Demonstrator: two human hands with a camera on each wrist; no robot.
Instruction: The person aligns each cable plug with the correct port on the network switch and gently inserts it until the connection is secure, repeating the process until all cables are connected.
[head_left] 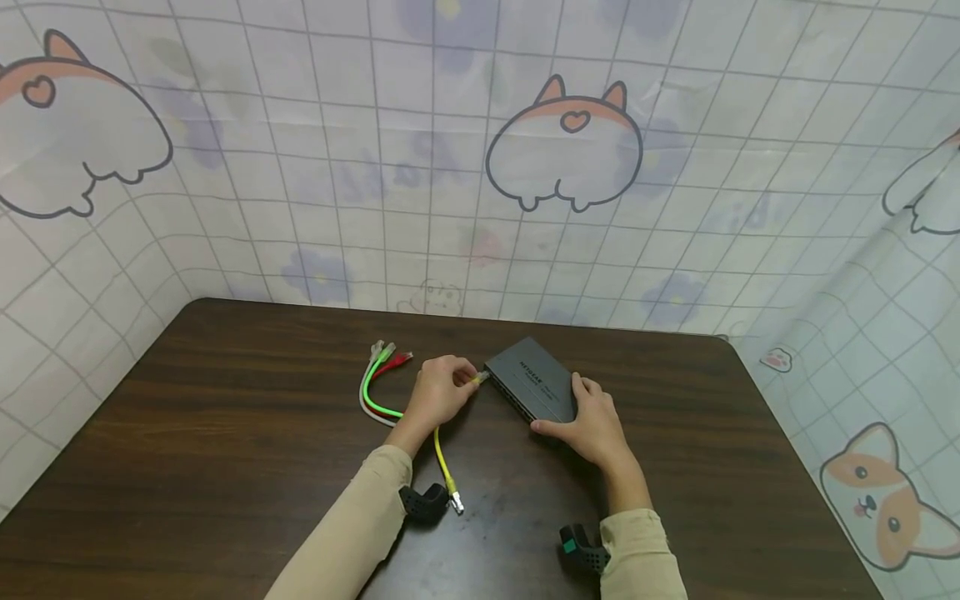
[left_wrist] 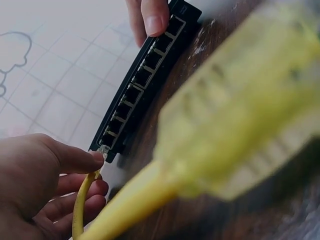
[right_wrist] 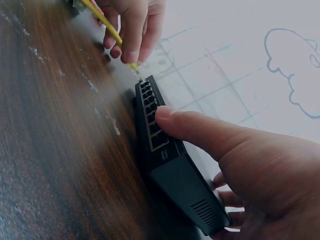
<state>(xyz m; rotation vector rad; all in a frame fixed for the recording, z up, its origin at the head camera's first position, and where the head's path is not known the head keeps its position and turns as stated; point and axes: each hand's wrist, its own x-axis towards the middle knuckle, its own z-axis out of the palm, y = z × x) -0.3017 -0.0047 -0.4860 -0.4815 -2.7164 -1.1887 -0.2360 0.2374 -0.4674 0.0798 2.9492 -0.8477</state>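
My left hand (head_left: 441, 390) pinches the plug end of a yellow network cable (left_wrist: 83, 205) between thumb and fingers. Its clear plug (left_wrist: 103, 149) is at the end port of a black network switch (head_left: 534, 380); whether it sits inside cannot be told. The switch, marked NETGEAR, has a row of ports along one long side. My right hand (head_left: 595, 421) grips the switch across its near end, thumb (right_wrist: 165, 114) on the port side and fingers round the back. The cable's other plug (head_left: 456, 502) lies near the left wrist, large and blurred in the left wrist view.
Left of the switch, a grey cable (head_left: 365, 392), a green cable (head_left: 367, 379) and a red cable (head_left: 392, 363) lie on the dark wooden table (head_left: 225, 433). Behind the table hangs a white gridded cloth (head_left: 420, 167) with cartoon dogs. Each wrist wears a black camera.
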